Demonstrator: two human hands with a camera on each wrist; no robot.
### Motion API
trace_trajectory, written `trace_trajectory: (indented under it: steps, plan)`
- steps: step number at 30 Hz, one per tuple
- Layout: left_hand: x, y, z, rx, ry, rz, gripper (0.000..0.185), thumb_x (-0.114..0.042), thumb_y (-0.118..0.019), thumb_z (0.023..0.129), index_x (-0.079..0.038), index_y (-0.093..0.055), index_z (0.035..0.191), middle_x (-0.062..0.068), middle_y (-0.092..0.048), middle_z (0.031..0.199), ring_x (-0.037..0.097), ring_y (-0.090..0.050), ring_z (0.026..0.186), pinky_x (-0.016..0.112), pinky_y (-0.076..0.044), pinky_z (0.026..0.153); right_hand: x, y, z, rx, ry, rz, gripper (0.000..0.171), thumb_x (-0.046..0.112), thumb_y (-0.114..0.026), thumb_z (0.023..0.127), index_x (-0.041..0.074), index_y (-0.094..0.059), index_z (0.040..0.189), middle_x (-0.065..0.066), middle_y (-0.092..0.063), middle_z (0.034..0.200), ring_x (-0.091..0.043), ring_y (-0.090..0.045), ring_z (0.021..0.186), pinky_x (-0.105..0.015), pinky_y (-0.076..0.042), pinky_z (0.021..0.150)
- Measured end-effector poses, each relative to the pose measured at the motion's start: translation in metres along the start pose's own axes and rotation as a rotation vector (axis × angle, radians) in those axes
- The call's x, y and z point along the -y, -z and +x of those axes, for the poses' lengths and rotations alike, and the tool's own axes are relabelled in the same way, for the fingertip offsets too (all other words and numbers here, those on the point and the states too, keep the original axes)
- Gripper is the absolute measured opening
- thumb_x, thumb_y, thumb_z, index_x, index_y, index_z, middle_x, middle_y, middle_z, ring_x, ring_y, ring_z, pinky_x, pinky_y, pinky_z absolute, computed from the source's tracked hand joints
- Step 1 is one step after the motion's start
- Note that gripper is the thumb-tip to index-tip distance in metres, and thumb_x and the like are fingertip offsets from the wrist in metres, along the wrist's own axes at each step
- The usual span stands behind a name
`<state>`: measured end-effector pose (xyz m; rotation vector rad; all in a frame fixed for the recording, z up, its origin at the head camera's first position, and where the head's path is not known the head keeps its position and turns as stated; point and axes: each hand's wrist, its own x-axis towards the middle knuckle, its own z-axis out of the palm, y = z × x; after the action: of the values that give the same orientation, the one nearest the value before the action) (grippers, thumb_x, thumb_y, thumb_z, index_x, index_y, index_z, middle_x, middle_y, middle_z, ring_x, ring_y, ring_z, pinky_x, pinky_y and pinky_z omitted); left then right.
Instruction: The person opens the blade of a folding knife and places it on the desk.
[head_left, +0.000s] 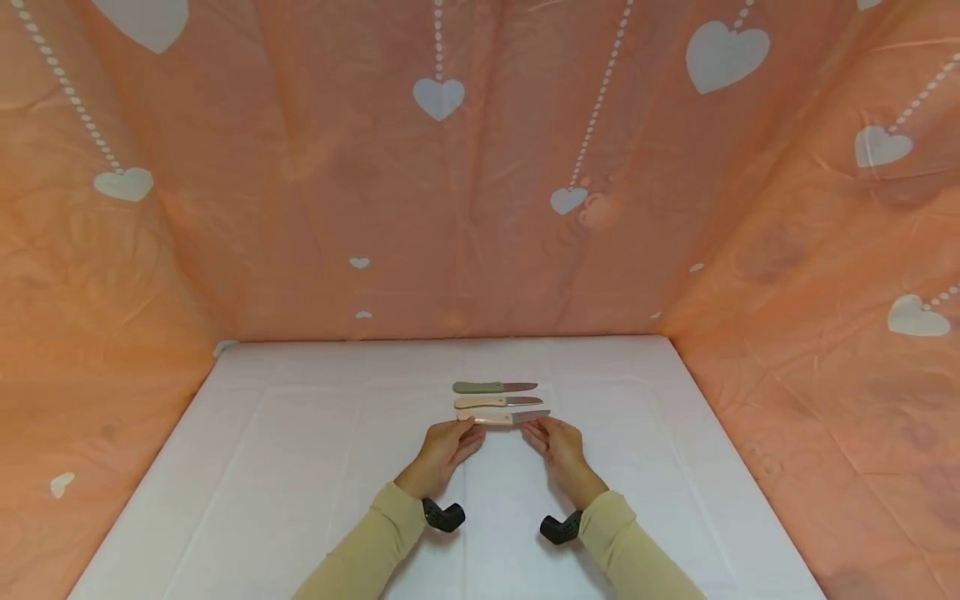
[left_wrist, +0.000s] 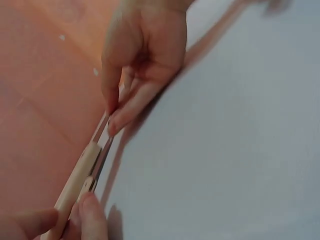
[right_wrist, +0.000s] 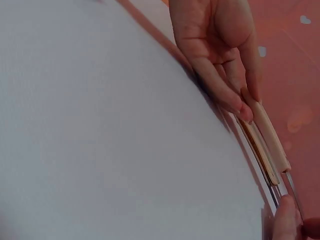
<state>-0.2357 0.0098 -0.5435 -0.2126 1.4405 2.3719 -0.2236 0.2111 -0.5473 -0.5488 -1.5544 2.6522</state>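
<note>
Table: white cloth (head_left: 300, 467), bore three knives in a row.
Left hand (head_left: 442, 450): pinched cream knife (head_left: 501, 416) handle.
Right hand (head_left: 558, 446): pinched its blade tip.

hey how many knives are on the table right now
3, in a row on the white table: a green-handled knife farthest away, a tan-handled knife in the middle, and a pale-handled knife nearest, held at its ends by the left hand and right hand.
</note>
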Motion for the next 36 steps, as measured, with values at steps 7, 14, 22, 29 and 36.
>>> trace_trajectory:
  steps: [7, 14, 22, 29, 36]
  plan:
    - [-0.0058, 0.0095, 0.0046, 0.016, 0.056, 0.044, 0.032, -0.008, -0.059, 0.091, 0.017, -0.053, 0.110, 0.014, -0.066, 0.086, 0.020, -0.066, 0.081, 0.032, -0.052, 0.082, 0.0064, 0.0008, 0.0078, -0.004, -0.108, -0.048, 0.023, 0.001, -0.049, 0.094, -0.015, -0.050, 0.111, -0.016, -0.066, 0.084, -0.023, -0.067, 0.082, -0.038, -0.052, 0.082]
    - [-0.0054, 0.0093, 0.0046, -0.003, 0.083, 0.111, 0.031, -0.010, -0.058, 0.092, 0.017, -0.054, 0.108, 0.014, -0.067, 0.082, 0.018, -0.067, 0.076, 0.031, -0.054, 0.077, 0.0092, -0.0010, 0.0074, -0.027, -0.172, -0.029, 0.025, 0.001, -0.050, 0.094, -0.013, -0.050, 0.115, -0.016, -0.065, 0.085, -0.025, -0.066, 0.085, -0.040, -0.051, 0.084]
    - [-0.0065, 0.0075, 0.0048, -0.040, 0.083, 0.126, 0.036, -0.012, -0.059, 0.092, 0.018, -0.053, 0.110, 0.019, -0.068, 0.085, 0.022, -0.068, 0.078, 0.032, -0.054, 0.075, 0.0055, -0.0047, 0.0081, -0.061, -0.140, -0.063, 0.035, 0.001, -0.052, 0.093, -0.017, -0.045, 0.122, -0.017, -0.067, 0.087, -0.025, -0.067, 0.082, -0.038, -0.053, 0.079]
    - [-0.0081, 0.0065, 0.0046, -0.060, 0.095, 0.133, 0.035, -0.013, -0.060, 0.092, 0.019, -0.055, 0.106, 0.019, -0.068, 0.080, 0.023, -0.068, 0.076, 0.032, -0.055, 0.074, 0.0022, -0.0055, 0.0085, -0.090, -0.127, -0.097, 0.035, 0.003, -0.053, 0.093, -0.018, -0.045, 0.122, -0.017, -0.067, 0.087, -0.025, -0.067, 0.081, -0.036, -0.054, 0.077]
    - [-0.0081, 0.0033, 0.0029, -0.082, 0.092, 0.149, 0.033, -0.012, -0.057, 0.093, 0.019, -0.055, 0.104, 0.018, -0.067, 0.079, 0.022, -0.068, 0.074, 0.031, -0.055, 0.071, -0.0006, -0.0068, 0.0073, -0.094, -0.091, -0.101, 0.032, 0.002, -0.055, 0.092, -0.019, -0.049, 0.116, -0.017, -0.066, 0.080, -0.024, -0.068, 0.077, -0.035, -0.054, 0.074]
